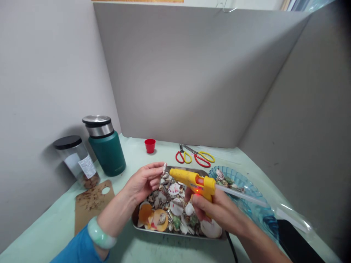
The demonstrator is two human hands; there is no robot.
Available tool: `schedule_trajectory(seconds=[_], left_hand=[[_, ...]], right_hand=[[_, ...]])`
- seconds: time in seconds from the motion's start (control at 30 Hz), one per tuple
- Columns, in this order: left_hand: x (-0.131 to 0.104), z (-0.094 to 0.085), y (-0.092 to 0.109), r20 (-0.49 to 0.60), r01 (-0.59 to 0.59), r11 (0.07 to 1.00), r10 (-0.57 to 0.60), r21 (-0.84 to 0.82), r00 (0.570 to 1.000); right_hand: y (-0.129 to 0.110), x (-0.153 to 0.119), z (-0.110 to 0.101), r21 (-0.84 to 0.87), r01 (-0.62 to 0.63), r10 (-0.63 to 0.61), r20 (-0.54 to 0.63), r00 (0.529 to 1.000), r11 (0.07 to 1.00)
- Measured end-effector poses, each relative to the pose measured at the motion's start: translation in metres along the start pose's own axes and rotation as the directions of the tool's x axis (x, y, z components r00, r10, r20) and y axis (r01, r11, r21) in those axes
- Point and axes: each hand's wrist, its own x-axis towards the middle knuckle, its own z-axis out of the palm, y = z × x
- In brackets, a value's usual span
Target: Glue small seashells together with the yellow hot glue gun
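My right hand (207, 204) is wrapped round the grip of a yellow hot glue gun (189, 178), whose red light glows. A clear glue stick (241, 193) sticks out of its back end. My left hand (146, 180) pinches a small pale shell (164, 168) between thumb and fingers, close to the nozzle; whether the nozzle touches it I cannot tell. Below both hands lies a metal tray (175, 235) filled with many shells (175, 207). At its front left corner are orange and yellow pieces (158, 220). The gun hides part of the tray's right side.
Behind the tray are a red cup (150, 145) and two pairs of scissors (183, 155). A blue plate (251, 186) with shells stands right, near a black flat object (296, 243). Leftward are a green flask (107, 151), a jar (82, 164) and a brown board (91, 204).
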Motion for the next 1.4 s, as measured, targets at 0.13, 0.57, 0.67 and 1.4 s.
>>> schedule_trajectory(seconds=[0.13, 0.57, 0.67, 1.4], left_hand=[[0.001, 0.001, 0.001, 0.028, -0.008, 1.000, 0.008, -0.003, 1.000], [0.000, -0.002, -0.002, -0.008, 0.047, 0.999, -0.047, -0.010, 0.999], [0.001, -0.001, -0.001, -0.022, 0.031, 0.999, -0.032, -0.015, 0.999], [-0.001, 0.000, -0.001, -0.005, 0.031, 0.999, -0.031, 0.011, 1.000]], right_hand=[[-0.002, -0.001, 0.000, -0.004, 0.019, -0.019, 0.016, 1.000, 1.000], [0.005, 0.002, 0.002, 0.066, 0.006, -0.004, -0.026, 1.000, 0.998], [0.003, 0.001, 0.001, 0.028, 0.006, -0.006, -0.014, 1.000, 1.000], [0.008, 0.001, 0.000, 0.052, 0.026, -0.024, -0.037, 0.999, 0.998]])
